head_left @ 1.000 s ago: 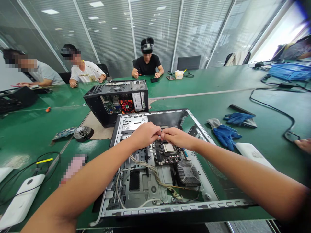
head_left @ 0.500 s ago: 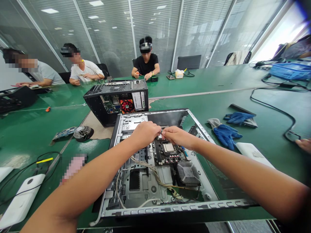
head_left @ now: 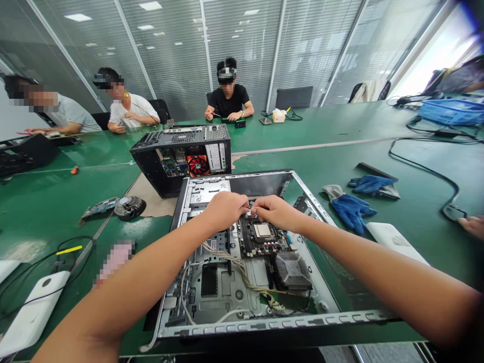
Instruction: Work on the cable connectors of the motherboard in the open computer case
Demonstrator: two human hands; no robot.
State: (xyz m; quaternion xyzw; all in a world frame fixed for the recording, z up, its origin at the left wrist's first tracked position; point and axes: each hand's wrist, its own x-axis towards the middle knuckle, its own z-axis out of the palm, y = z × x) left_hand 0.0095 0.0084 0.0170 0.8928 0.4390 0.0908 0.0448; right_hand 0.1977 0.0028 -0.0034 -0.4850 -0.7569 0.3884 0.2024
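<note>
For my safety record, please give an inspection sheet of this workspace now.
Surface: green table.
Job's things: open grey metal computer case, dark motherboard and grey finned heat sink inside.
Clutter: blue rubber gloves, second black computer case, loose circuit board.
Grips: left hand and right hand curled, fingertips meeting over motherboard's far edge; anything held is hidden.
Cables: beige wire bundle in case; black cable on table.
Surroundings: three seated people, glass walls with blinds.

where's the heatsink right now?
Head view: the heatsink lies inside the open computer case, right of centre, by the near end of the motherboard and nearer the camera than the right hand.
</note>
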